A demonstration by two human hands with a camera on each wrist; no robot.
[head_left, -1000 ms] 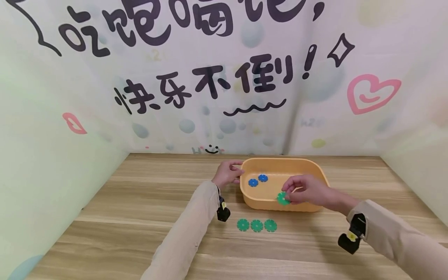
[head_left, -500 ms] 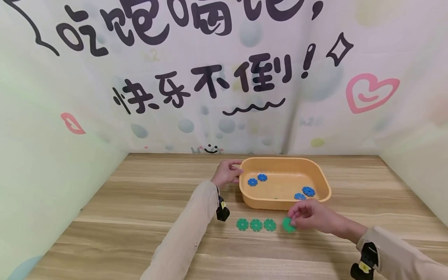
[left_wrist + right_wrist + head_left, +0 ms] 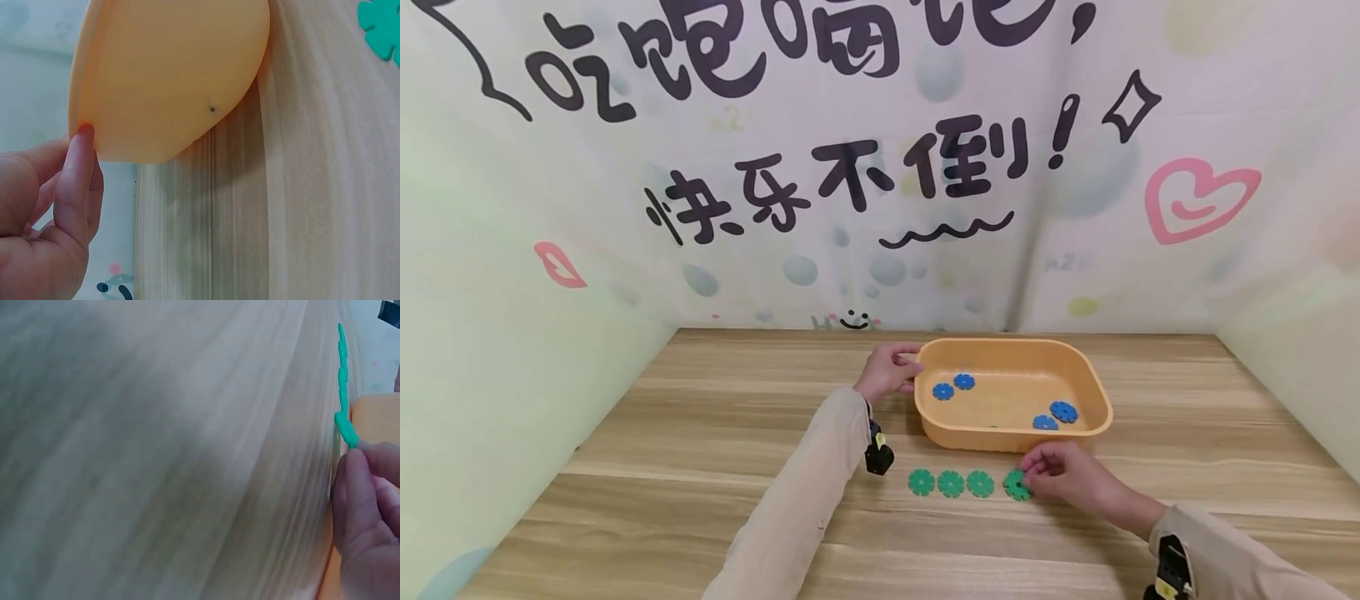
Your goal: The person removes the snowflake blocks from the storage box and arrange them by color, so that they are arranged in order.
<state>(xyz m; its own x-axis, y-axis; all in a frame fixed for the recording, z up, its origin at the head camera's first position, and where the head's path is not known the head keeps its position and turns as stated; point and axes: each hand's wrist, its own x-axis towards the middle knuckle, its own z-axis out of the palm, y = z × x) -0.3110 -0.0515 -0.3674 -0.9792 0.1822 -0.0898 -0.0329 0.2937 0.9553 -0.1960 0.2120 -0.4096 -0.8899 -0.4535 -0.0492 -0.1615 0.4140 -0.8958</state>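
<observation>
On a wooden table [image 3: 715, 467], an orange tub [image 3: 992, 438] is standing; the left hand [image 3: 887, 372] is holding its left end with fingers partly curled. The right hand [image 3: 1067, 475] is pinching a tilted green disc [image 3: 1014, 492] between its fingertips, just right of three flat green discs [image 3: 951, 476].

Below, a wood-grain table [image 3: 715, 433], streaked in light and darker brown. Behind it, a white curtain [image 3: 745, 275] with big black Chinese characters [image 3: 852, 173] in two rows, the upper one cut off at the top. At the end of the lower row, a black exclamation mark [image 3: 1062, 129], then a four-pointed star [image 3: 1131, 107] in outline. Under that row, a wavy line [image 3: 946, 237]; farther right, a pink heart [image 3: 1201, 202]. Scattered about, grey-blue bubbles [image 3: 801, 270] and a yellowish spot [image 3: 1082, 307]. Just above the back edge, a smiley face [image 3: 853, 323]. At left, a pale wall [image 3: 497, 358] with a smaller pink mark [image 3: 560, 265].
</observation>
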